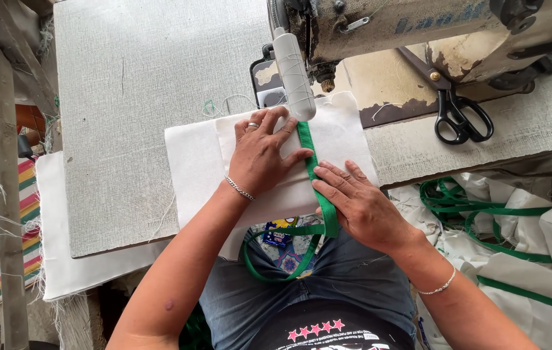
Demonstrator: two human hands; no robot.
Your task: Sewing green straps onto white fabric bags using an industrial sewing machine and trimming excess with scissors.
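My left hand (261, 154) lies flat, fingers spread, on a piece of white fabric (191, 162) on the sewing table, its fingertips next to a green strap (307, 144). My right hand (357, 204) presses the same green strap against the fabric's near right edge. The strap runs from under the sewing machine's needle area (295, 71) toward me and loops down over my lap (276, 272). Neither hand grips anything; both press down.
An old sewing machine (418, 26) stands at the top right, with black scissors (458, 116) beside it. A grey table top (133, 97) spreads to the left. White fabric pieces with green straps (509, 220) pile at the right. A wooden frame (7, 194) is at far left.
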